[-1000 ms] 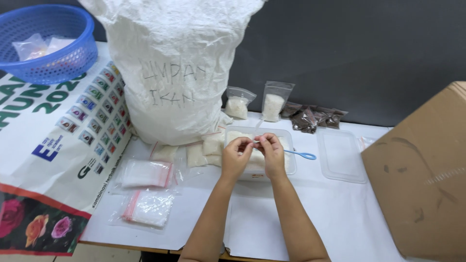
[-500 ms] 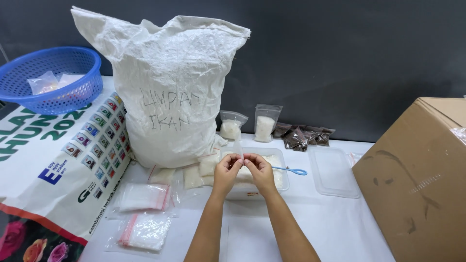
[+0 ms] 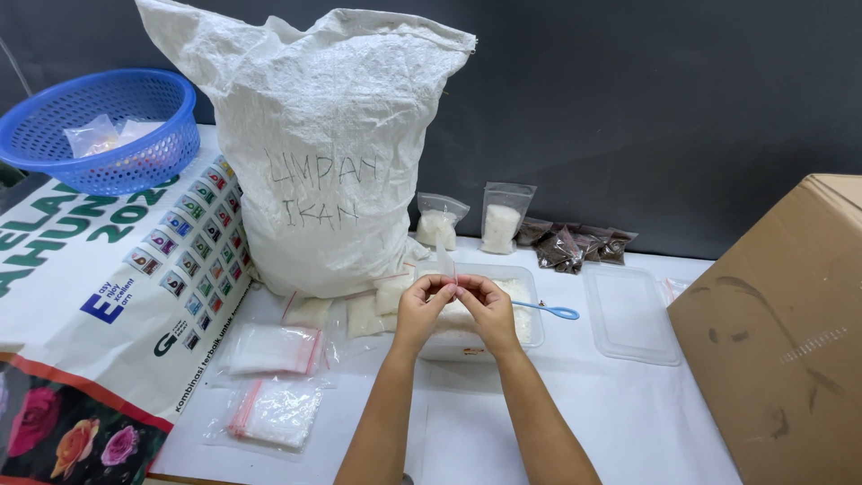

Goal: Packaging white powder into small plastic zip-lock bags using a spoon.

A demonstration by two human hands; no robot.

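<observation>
Head view: left hand [image 3: 424, 304] and right hand [image 3: 486, 305] meeting above a clear tub [image 3: 530, 310] of white grains, fingertips pressed together on a small clear bag [image 3: 446, 266]. Both grips pinching the bag's lower part; bag rising upright from between the thumbs, its top edge free above the knuckles. Bag sitting over the tub's left half, just in front of the big white sack [image 3: 325, 153]. Blue spoon [image 3: 549, 311] lying across the tub's right rim, handle pointing right, near the right hand but apart from it. Clear lid [image 3: 629, 314] flat on the tabletop [image 3: 628, 422] to the right of the tub. Two filled bags [image 3: 471, 220] upright against the dark wall behind, dark packets [image 3: 575, 244] beside them. Stacks of empty red-striped bags [image 3: 271, 382] left of the forearms. Blue basket [image 3: 103, 130] at far left on a printed banner [image 3: 90, 296]; cardboard box [image 3: 777, 332] at far right.
</observation>
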